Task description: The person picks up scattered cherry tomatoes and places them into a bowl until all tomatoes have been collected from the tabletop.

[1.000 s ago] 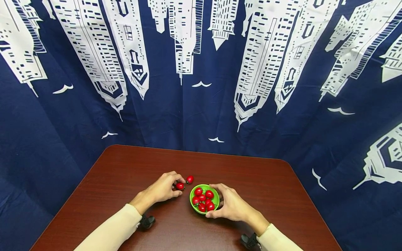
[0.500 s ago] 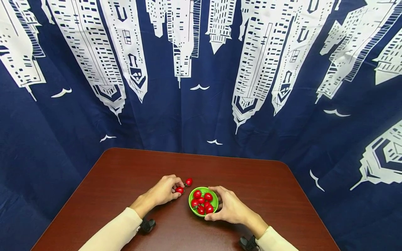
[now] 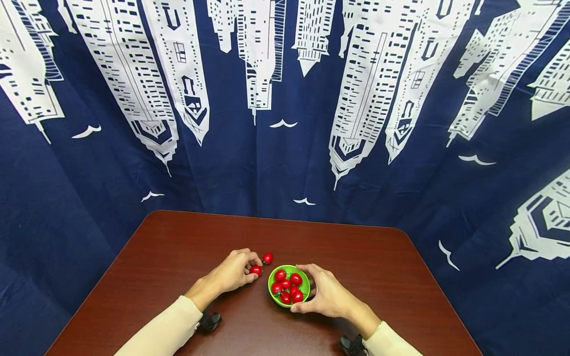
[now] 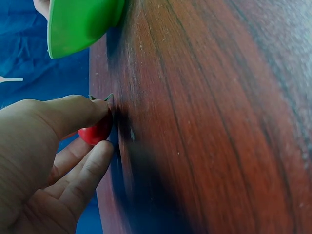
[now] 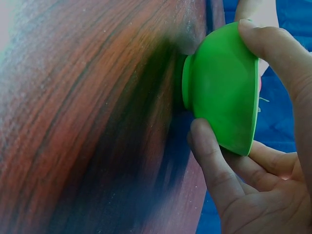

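Note:
A small light-green bowl (image 3: pixel 289 267) stands on the table, with several red cherry tomatoes (image 3: pixel 286 284) lying inside. My right hand (image 3: pixel 329 291) grips the bowl's right side. In the right wrist view, the thumb lies on the rim of the bowl (image 5: pixel 222 87) and the fingers are on its opposite side. To the left of the bowl, my left hand (image 3: pixel 229 273) pinches one cherry tomato (image 3: pixel 256 270) between thumb and fingers, low over the tabletop. Its green stem shows past the thumb in the left wrist view. Just beyond lies another loose cherry tomato (image 3: pixel 268 257).
The reddish-brown wooden table (image 3: pixel 213 232) has rounded far corners. Behind it hangs a dark blue cloth (image 3: pixel 231 168) printed with white buildings and birds. A black wrist device (image 3: pixel 211 321) sits under the left wrist, and another (image 3: pixel 352 344) under the right.
My left fingers have closed in on the nearer cherry tomato and now pinch it. The right hand keeps its grip on the bowl. The head view has shifted slightly.

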The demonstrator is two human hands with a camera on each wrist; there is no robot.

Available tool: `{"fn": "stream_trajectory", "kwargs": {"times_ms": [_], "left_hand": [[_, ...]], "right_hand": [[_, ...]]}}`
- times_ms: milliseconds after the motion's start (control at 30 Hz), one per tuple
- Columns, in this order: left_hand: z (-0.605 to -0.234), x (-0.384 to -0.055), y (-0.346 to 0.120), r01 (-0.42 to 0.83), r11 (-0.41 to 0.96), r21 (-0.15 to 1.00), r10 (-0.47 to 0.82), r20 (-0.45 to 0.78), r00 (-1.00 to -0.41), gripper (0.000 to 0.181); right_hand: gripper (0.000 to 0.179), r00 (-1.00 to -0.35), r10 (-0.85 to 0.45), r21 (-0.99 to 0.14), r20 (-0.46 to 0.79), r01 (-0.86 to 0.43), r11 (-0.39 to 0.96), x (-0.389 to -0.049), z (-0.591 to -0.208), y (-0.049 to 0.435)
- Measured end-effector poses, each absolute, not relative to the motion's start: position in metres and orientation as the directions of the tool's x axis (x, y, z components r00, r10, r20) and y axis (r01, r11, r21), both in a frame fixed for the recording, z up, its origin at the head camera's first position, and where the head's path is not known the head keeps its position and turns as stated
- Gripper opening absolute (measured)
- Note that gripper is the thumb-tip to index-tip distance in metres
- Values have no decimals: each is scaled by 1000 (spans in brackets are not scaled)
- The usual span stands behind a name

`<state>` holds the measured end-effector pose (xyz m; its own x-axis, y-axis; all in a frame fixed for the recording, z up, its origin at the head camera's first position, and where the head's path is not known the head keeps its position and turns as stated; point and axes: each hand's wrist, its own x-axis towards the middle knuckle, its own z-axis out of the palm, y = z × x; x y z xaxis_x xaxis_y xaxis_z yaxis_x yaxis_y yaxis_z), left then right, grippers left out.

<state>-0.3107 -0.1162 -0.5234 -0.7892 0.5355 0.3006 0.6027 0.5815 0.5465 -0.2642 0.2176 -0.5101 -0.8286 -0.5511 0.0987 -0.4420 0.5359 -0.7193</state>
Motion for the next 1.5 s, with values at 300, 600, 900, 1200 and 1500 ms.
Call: {"fn": "stream_trajectory", "kwargs": {"times_ms": [300,600,900,1200,1500], "left_hand": [[-519,-309,-115,606,608,513,523,315,-792,22],[-516,-311,-116,613,601,513,524,326,-787,22],[-509,-307,-115,639,596,487,529,360,-768,21],[-506,-306,-114,635,601,486,523,362,-772,21],[-498,-302,-111,643,589,491,519,381,-766,22]], "right_hand": [[103,-833,-544,-723,99,-435,537,-266,-510,218],[103,-836,-540,-725,103,-434,535,-265,-510,218],[102,-836,-539,-729,104,-433,531,-265,-511,218],[103,-830,-548,-725,108,-443,527,-265,-511,216],[102,-828,-551,-734,105,-438,519,-264,-511,216]]}}
